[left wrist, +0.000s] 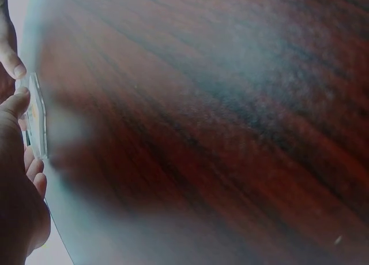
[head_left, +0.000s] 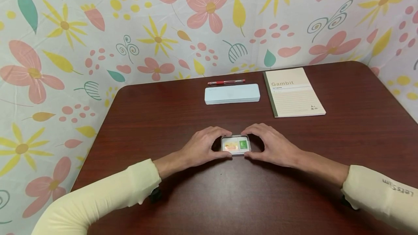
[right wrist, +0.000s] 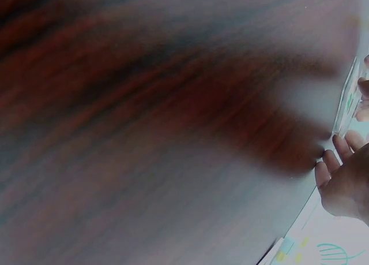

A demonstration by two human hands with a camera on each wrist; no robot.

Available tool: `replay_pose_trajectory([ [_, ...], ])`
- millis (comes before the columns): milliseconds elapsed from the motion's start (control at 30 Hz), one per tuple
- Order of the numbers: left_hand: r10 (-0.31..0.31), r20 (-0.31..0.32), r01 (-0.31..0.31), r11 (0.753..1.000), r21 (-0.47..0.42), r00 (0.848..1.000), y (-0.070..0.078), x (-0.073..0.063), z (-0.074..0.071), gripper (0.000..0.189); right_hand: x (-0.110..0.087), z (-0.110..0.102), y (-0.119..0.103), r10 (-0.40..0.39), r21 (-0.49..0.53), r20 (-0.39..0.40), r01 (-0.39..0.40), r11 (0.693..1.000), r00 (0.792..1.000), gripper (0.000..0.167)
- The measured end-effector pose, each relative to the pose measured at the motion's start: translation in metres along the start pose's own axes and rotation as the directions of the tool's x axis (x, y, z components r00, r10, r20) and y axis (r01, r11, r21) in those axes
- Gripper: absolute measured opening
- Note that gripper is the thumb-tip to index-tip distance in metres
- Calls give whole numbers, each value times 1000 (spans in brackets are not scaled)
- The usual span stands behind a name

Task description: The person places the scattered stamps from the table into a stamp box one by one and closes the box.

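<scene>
A small rectangular case (head_left: pixel 236 151) with a clear, rounded-corner rim lies between both hands, a yellowish picture and a green square showing on its white face. My left hand (head_left: pixel 203 147) pinches its left end, thumb at the near edge and fingers at the far edge. On the other end, my right hand (head_left: pixel 274 145) grips it the same way. From the left wrist, the case (left wrist: pixel 38 126) appears edge-on close over the tabletop, beside the left hand (left wrist: pixel 18 196). In the right wrist view, the right hand's fingers (right wrist: pixel 340 149) are at the case (right wrist: pixel 344 103).
Behind the hands, a pale blue pencil case (head_left: pixel 232 94) sits on the dark wooden table (head_left: pixel 156 111). A red pen (head_left: pixel 226 82) lies just beyond it. To its right is a cream notebook (head_left: pixel 295 93) marked Gambit. Flower-patterned cloth (head_left: pixel 183 46) hangs along the table's back edge.
</scene>
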State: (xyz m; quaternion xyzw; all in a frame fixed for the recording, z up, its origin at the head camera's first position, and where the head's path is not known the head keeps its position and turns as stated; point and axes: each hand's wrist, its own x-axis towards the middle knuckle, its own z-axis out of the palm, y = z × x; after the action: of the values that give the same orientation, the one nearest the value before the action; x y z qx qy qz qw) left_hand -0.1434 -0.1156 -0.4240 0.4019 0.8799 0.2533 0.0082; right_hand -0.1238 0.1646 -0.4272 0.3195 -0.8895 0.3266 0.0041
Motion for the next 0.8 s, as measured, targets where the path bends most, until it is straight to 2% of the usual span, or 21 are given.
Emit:
replay_pose_trajectory([
  [800, -3, -3, 4, 1000, 22, 1000, 1, -1, 4, 63, 1, 2, -1, 1, -25, -5, -1, 1000, 1000, 55],
])
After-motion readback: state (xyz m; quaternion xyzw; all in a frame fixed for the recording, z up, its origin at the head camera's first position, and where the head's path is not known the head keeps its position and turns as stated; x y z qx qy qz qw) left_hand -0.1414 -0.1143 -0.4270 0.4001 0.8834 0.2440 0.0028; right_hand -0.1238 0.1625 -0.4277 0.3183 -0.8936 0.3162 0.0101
